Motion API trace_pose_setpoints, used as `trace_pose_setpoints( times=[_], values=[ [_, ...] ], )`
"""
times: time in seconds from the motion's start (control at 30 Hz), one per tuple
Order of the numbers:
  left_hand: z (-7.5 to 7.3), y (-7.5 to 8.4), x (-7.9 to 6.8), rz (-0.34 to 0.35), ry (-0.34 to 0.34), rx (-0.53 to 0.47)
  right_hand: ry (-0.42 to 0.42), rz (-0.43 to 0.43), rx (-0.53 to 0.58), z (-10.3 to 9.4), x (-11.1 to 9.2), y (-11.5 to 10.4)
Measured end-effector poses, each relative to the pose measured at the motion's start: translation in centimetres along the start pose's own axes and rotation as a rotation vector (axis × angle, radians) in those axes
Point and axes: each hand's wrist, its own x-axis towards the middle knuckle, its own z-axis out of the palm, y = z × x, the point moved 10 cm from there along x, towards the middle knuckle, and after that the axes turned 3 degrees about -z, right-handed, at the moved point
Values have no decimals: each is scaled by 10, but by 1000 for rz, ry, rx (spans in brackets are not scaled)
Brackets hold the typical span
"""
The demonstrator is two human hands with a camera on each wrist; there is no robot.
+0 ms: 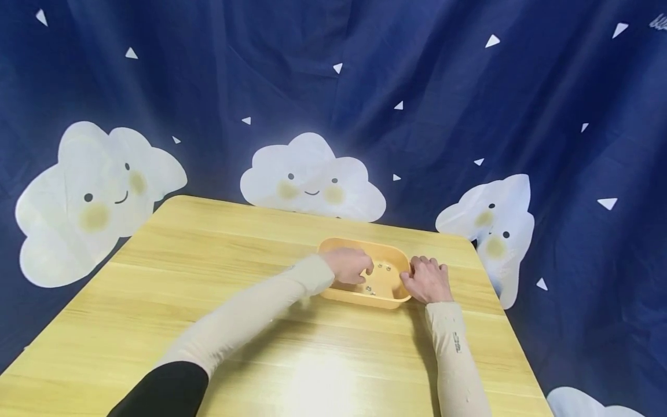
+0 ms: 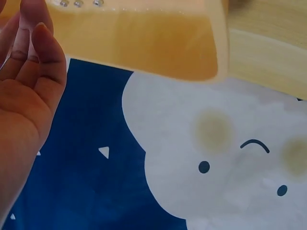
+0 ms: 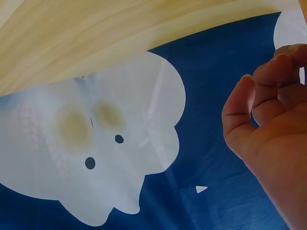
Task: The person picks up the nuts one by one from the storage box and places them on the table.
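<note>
An orange-yellow plastic tray (image 1: 387,253) with raised sides stands toward the far side of the table. Several small shiny metal pieces (image 1: 388,269), possibly nuts, lie spread on its floor; more metal pieces (image 2: 98,2) show at the top of the left wrist view. My left hand (image 1: 348,265) reaches over the tray's left part, fingers loosely bent, with a gap between index finger and thumb and nothing visible there. At the tray's right end, my right hand (image 1: 429,281) grips the rim with its thumb and curled fingers. Its thumb is out of the right wrist view (image 3: 273,110).
The tray rests on a light wood-grain table (image 1: 250,255) with rounded corners. Behind hangs a dark blue curtain (image 1: 292,69) printed with white clouds and small triangles. My left forearm crosses the table from the lower left.
</note>
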Motion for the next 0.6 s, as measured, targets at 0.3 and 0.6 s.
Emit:
trace_pose_setpoints(
  times=[0.3,0.6],
  values=[
    [11,6,13,-2,-33,58,-2,6,0,-2,2,2],
    [18,26,28,31,-67,270,-12,3,17,0,2,2]
  ],
)
